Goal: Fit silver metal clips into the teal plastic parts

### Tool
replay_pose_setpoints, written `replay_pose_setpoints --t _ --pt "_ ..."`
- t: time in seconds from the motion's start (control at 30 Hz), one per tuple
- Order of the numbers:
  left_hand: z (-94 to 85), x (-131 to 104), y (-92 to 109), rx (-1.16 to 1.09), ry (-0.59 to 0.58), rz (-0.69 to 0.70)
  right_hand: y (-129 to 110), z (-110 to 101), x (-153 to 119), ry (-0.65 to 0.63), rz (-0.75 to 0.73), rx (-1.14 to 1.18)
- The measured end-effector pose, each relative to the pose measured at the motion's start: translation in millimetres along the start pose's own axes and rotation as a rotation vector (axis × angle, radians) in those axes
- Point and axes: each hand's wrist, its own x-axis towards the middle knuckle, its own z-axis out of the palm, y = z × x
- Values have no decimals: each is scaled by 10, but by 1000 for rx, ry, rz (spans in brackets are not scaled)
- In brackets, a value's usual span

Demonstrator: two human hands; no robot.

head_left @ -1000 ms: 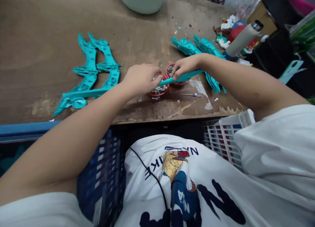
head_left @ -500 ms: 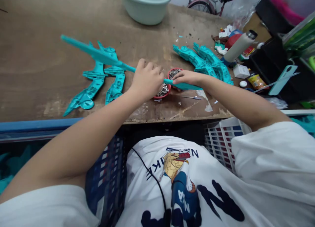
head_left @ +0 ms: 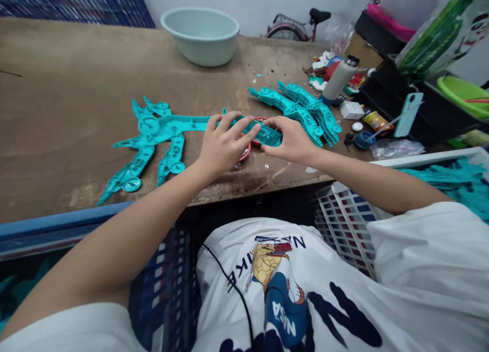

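Observation:
A long teal plastic piece (head_left: 191,123), perhaps a toy body part, lies across the table with its ribbed side up. My left hand (head_left: 225,143) rests over its middle, fingers spread and touching it. At its right end my right hand (head_left: 293,140) curves its thumb and fingers round the edges. Jointed teal limb-like parts (head_left: 135,171) lie at its left end; whether they are joined to it I cannot tell. Under the piece are red bowls (head_left: 246,152), mostly hidden by it and my hands. Two more teal limb-like parts (head_left: 301,112) lie beyond my right hand.
A pale green basin (head_left: 202,41) stands at the back. To the right are a flask (head_left: 340,79), a white box (head_left: 351,110), a phone (head_left: 408,115) and clutter. A white basket (head_left: 346,224) and blue crate (head_left: 168,280) stand below the table's front edge.
The long teal piece was raised and edge-on; it has come down and turned ribbed side up. My left fingers have spread from a grip, and my right hand has closed round the end.

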Motion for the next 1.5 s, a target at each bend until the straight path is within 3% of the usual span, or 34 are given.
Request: replay_pose_setpoints --t 0.23,0.57,0.67,0.77,0.93,1.17,1.5 --pt "69 -14 141 50 -17 -72 13 -52 -171 55 -84 -67" --pt "323 -3 68 91 18 85 324 43 -317 42 -49 -29" --pt "321 -22 90 99 8 89 331 74 -318 73 -47 69" --pt "297 -33 103 147 -12 69 312 105 -309 27 -38 182" --pt "237 -3 -34 183 -38 132 398 198 -333 -21 -140 250" --pt "173 7 -234 133 -127 175 529 308 -342 -29 -335 123" --pt "194 -1 -137 178 -244 203 511 334 -367 -190 -433 -195"
